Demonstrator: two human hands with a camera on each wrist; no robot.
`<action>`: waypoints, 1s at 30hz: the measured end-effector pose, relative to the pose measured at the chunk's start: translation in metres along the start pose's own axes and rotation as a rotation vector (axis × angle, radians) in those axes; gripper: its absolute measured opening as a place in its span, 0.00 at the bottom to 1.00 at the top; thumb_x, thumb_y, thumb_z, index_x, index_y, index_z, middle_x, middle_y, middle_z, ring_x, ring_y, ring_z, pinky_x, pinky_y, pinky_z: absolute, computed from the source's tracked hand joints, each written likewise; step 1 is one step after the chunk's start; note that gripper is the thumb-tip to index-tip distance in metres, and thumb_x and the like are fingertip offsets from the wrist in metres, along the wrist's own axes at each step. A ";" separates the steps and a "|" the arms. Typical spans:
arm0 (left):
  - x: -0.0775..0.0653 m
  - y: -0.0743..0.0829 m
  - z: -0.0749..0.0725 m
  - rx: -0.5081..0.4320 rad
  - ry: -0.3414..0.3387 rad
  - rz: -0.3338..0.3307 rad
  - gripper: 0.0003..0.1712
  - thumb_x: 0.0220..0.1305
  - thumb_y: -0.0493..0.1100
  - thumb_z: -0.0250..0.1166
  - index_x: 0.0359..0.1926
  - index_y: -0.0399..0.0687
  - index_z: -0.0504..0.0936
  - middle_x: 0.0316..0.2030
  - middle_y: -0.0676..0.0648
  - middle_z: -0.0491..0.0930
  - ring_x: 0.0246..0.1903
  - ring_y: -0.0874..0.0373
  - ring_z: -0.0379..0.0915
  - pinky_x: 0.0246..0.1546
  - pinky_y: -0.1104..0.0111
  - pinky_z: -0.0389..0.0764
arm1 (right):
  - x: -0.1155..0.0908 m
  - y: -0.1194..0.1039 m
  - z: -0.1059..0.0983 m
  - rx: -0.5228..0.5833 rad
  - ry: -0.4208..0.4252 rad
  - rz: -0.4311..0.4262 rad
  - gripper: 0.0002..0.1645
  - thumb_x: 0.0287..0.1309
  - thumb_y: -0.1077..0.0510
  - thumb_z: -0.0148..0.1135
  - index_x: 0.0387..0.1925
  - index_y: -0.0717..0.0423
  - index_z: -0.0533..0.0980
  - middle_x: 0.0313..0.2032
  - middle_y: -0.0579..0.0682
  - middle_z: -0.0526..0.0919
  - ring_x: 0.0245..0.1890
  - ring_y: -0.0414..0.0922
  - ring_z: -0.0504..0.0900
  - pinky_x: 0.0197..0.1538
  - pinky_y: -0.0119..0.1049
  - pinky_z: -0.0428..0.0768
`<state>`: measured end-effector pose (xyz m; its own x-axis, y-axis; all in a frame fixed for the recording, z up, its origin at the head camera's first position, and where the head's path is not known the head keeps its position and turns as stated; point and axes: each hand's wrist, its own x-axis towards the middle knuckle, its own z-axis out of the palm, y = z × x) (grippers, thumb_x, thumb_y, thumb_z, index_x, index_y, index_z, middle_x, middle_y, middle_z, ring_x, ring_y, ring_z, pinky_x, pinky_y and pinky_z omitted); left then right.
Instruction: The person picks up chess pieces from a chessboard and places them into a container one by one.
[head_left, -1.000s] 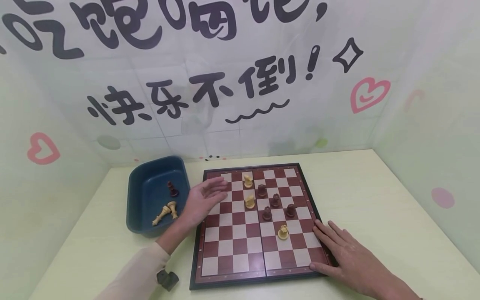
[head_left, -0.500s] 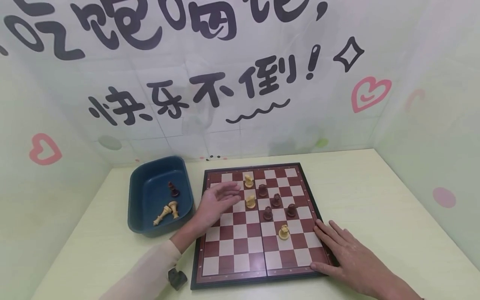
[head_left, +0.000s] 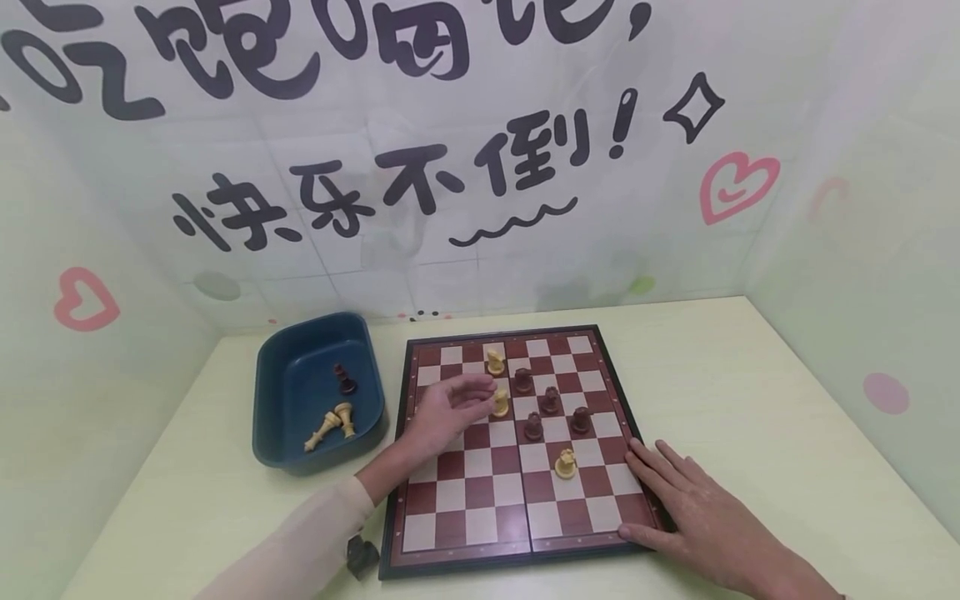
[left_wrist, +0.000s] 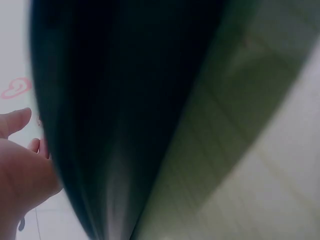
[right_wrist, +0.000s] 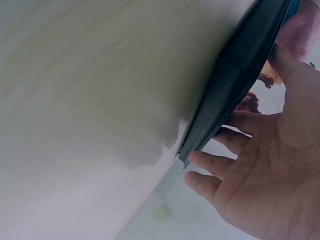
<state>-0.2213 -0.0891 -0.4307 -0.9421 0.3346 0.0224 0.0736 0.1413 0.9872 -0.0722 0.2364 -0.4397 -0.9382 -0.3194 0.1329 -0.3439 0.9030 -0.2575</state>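
Observation:
My left hand (head_left: 442,417) hovers over the left half of the chessboard (head_left: 465,492), its fingers loosely bent. Its fingertips reach a cream knight (head_left: 501,404); whether they touch it I cannot tell. Behind it stands another cream chess piece (head_left: 495,362). Several dark chess pieces (head_left: 551,400) stand upright to the right, and a cream piece with a notched top (head_left: 566,464) is nearer the front. My right hand (head_left: 697,508) rests on the board's right edge, fingers extended; the right wrist view shows its fingertips along the board's side (right_wrist: 225,85). A blurred dark shape blocks most of the left wrist view.
Left of the board, a blue plastic bin (head_left: 273,375) holds a dark chess piece (head_left: 344,379) and two cream ones (head_left: 322,432) lying down. A wall with printed lettering (head_left: 330,196) rises behind the pale table (head_left: 750,392), and another panel (head_left: 862,275) borders the right.
My left hand has moved right across the board, from its left edge to the cream knight. The right hand and the chess pieces have stayed where they were.

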 end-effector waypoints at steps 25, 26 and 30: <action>0.007 -0.009 0.010 0.090 -0.044 0.020 0.14 0.69 0.32 0.65 0.55 0.35 0.84 0.49 0.42 0.85 0.50 0.52 0.82 0.48 0.64 0.83 | 0.000 0.001 0.001 0.014 -0.019 0.019 0.53 0.60 0.23 0.58 0.74 0.54 0.67 0.75 0.46 0.63 0.74 0.56 0.59 0.75 0.42 0.54; 0.007 -0.009 0.011 0.084 -0.042 0.016 0.14 0.69 0.32 0.65 0.54 0.35 0.84 0.49 0.42 0.85 0.50 0.52 0.82 0.48 0.64 0.83 | 0.000 0.001 0.001 0.018 -0.021 0.021 0.53 0.60 0.23 0.58 0.74 0.53 0.67 0.75 0.46 0.63 0.74 0.56 0.59 0.75 0.37 0.51; 0.008 -0.010 0.011 0.078 -0.030 0.012 0.14 0.69 0.31 0.65 0.54 0.34 0.84 0.50 0.41 0.85 0.50 0.51 0.82 0.49 0.62 0.84 | 0.000 0.001 0.001 0.012 -0.013 0.017 0.53 0.60 0.23 0.58 0.74 0.53 0.67 0.75 0.45 0.62 0.74 0.55 0.58 0.74 0.41 0.55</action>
<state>-0.2256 -0.0775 -0.4420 -0.9308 0.3645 0.0285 0.1114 0.2086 0.9716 -0.0724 0.2373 -0.4406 -0.9445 -0.3075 0.1161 -0.3279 0.9050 -0.2711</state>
